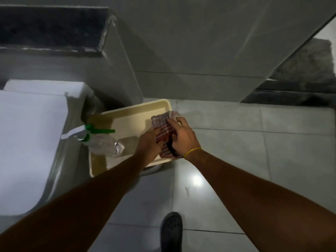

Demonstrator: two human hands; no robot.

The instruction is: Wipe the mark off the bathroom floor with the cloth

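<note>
My dark rubber clog (171, 231) stands nearest. Ahead, both hands, left (148, 143) and right (183, 136), clutch the red-checked cloth (164, 129) above the cream plastic tray (131, 113) (spray bottle inside); a faint floor mark (186, 190) lies below-right, nearer my right.

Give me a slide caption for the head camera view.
Both hands hold a checked cloth above a beige tray beside the toilet.

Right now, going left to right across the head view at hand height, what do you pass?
Toilet lid → spray bottle lying in the beige tray → left hand → checked cloth held in both hands → right hand → bare floor tiles.
</note>
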